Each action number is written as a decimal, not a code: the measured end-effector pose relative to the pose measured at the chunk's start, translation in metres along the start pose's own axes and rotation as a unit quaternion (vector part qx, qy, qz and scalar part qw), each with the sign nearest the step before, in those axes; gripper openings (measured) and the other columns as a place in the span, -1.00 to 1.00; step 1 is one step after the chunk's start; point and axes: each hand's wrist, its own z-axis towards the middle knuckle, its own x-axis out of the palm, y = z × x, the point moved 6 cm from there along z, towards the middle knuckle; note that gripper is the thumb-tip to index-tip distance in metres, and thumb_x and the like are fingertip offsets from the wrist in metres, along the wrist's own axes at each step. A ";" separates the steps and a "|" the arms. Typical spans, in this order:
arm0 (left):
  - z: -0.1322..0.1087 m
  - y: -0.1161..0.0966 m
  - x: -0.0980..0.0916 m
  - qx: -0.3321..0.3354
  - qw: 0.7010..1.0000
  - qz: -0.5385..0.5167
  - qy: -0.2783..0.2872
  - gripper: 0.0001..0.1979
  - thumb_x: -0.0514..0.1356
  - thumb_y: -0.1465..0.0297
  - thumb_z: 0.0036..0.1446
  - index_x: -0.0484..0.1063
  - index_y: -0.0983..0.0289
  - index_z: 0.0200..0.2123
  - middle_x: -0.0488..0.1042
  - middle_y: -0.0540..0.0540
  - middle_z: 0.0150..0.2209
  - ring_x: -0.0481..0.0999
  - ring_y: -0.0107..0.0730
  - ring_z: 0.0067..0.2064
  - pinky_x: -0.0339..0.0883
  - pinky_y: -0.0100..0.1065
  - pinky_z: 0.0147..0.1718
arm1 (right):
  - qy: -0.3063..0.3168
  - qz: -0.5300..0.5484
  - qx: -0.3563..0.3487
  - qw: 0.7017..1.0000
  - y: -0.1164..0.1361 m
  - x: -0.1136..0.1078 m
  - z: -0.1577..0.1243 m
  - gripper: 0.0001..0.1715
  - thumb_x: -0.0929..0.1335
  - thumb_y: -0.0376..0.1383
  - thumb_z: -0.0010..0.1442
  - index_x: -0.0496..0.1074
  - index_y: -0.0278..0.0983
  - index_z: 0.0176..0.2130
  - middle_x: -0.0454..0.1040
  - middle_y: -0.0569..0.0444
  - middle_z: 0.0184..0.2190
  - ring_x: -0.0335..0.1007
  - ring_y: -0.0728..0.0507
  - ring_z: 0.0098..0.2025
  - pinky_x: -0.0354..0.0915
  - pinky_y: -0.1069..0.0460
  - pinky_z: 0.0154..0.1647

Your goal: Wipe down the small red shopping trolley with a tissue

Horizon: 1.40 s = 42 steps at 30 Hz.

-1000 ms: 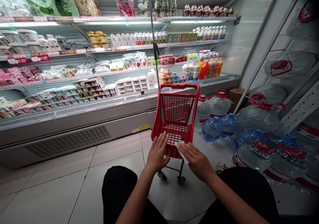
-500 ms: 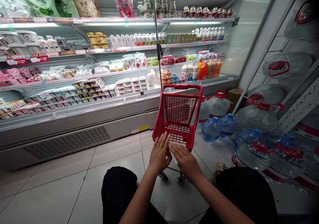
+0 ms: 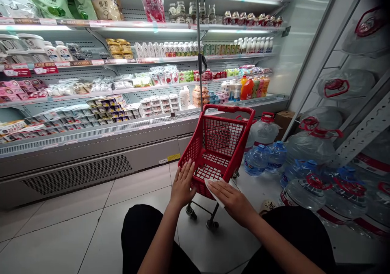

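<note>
A small red cart (image 3: 224,110) with a mesh basket stands on the tiled floor between my knees and the cooler. My left hand (image 3: 183,183) rests at the basket's near left corner, fingers extended and holding nothing. At the near right edge of the basket, my right hand (image 3: 230,197) presses a white cloth or tissue (image 3: 212,185) against the red rim, its fingers together over it. The cart's near wheels show beneath the hands.
A lit cooler (image 3: 158,132) full of dairy goods and drinks spans the back. Large water bottles (image 3: 304,192) crowd the floor at the right, beside a metal rack (image 3: 362,127). My dark-clad knees frame the cart.
The cart has turned and its basket appears larger. My left hand has moved left, and my hands are farther apart. The white cloth now lies over the near rim, more of it showing.
</note>
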 end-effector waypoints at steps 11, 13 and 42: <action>-0.023 -0.055 -0.004 -0.002 1.000 -0.022 0.006 -0.05 0.19 0.36 0.26 -0.31 0.16 0.55 -0.11 0.17 0.55 -0.06 -0.05 0.54 -0.21 0.15 0.49 | -0.042 -0.025 0.063 0.997 -0.051 -0.003 0.000 -0.10 0.12 -0.60 0.34 -0.11 -0.15 0.52 0.20 0.04 0.45 0.12 -0.12 0.47 0.20 -0.20 0.47; -0.024 -0.060 -0.002 -0.015 0.999 -0.036 -0.001 -0.09 0.17 0.30 0.33 -0.32 0.19 0.55 -0.07 0.19 0.54 -0.04 -0.06 0.54 -0.11 0.14 0.47 | -0.039 -0.027 0.040 0.998 -0.030 0.001 0.004 -0.12 0.15 -0.58 0.35 -0.10 -0.18 0.52 0.21 0.04 0.44 0.12 -0.12 0.47 0.19 -0.19 0.48; -0.031 -0.011 -0.014 -0.025 0.998 0.007 -0.050 -0.28 0.03 0.30 0.47 -0.25 0.17 0.55 0.21 0.17 0.46 0.22 -0.14 0.46 0.21 -0.03 0.39 | -0.037 -0.041 0.071 0.996 -0.068 -0.012 0.021 -0.05 0.17 -0.57 0.24 0.00 -0.17 0.52 0.28 0.06 0.42 0.19 -0.12 0.44 0.03 -0.20 0.53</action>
